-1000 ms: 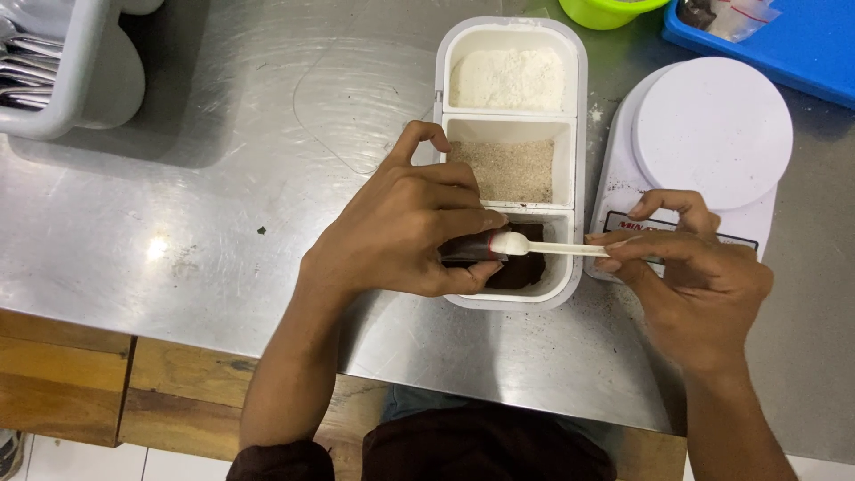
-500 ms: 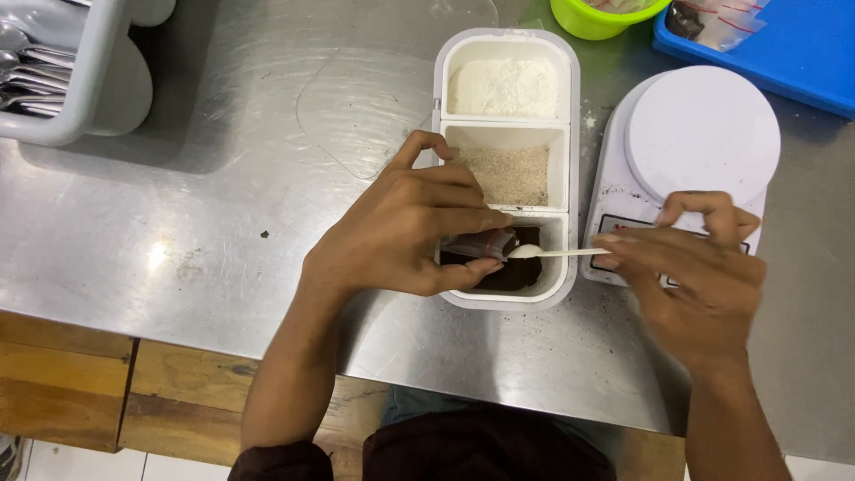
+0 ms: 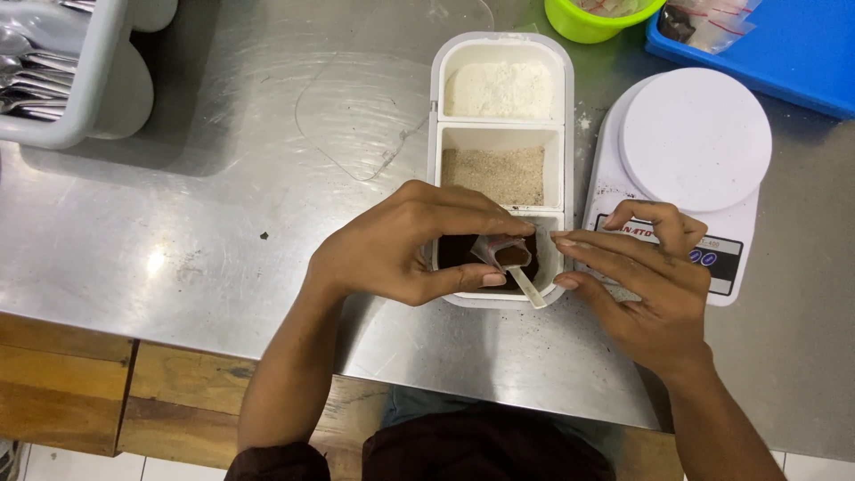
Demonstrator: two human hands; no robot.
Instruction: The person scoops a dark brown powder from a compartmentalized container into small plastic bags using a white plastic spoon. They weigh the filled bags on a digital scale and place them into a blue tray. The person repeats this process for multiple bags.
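The left hand point(image 3: 405, 245) is pinching a small clear plastic sachet point(image 3: 492, 249) between thumb and fingers, holding it over the nearest compartment of a white three-compartment container point(image 3: 434, 134). The right hand point(image 3: 646, 289) is closing its fingertips on a small white spoon point(image 3: 525, 281), whose bowl of dark brown powder point(image 3: 513, 256) is sitting at the sachet's mouth. The fingers are covering most of that dark compartment. A white kitchen scale point(image 3: 695, 138) is standing just beside the container. A green bowl point(image 3: 592, 22), blue tray point(image 3: 793, 53) and grey cutlery rack point(image 3: 71, 98) are cut off by the frame.
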